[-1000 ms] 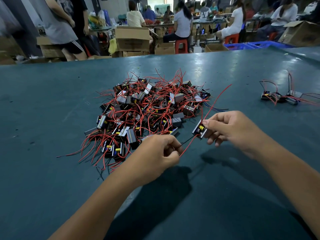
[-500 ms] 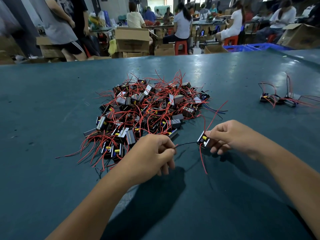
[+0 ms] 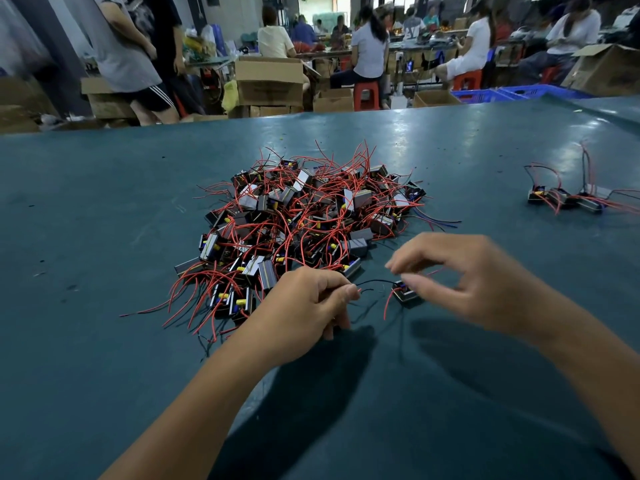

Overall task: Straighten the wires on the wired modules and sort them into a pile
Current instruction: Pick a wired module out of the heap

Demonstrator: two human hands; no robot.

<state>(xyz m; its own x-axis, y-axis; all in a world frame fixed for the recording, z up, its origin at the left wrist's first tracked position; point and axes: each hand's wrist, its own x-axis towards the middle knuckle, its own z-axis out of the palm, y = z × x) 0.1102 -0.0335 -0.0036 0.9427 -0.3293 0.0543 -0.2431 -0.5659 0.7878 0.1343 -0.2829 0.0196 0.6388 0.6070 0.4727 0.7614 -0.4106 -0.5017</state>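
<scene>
Since the earlier frame, right hand (image 3: 485, 282) has lifted its grip from the module (image 3: 406, 295); its fingers now hover loosely curled and blurred above it, thumb perhaps touching. Left hand (image 3: 304, 306) pinches the module's black wire (image 3: 375, 282), drawn out along the desk (image 3: 104, 237). Module lies on the desk between both hands, just before the unsorted heap (image 3: 304, 220). Progress is early: only a few modules form the sorted pile (image 3: 564, 199) at far right, while most of the heap remains tangled. Motion blur obscures the right fingertips' contact.
</scene>
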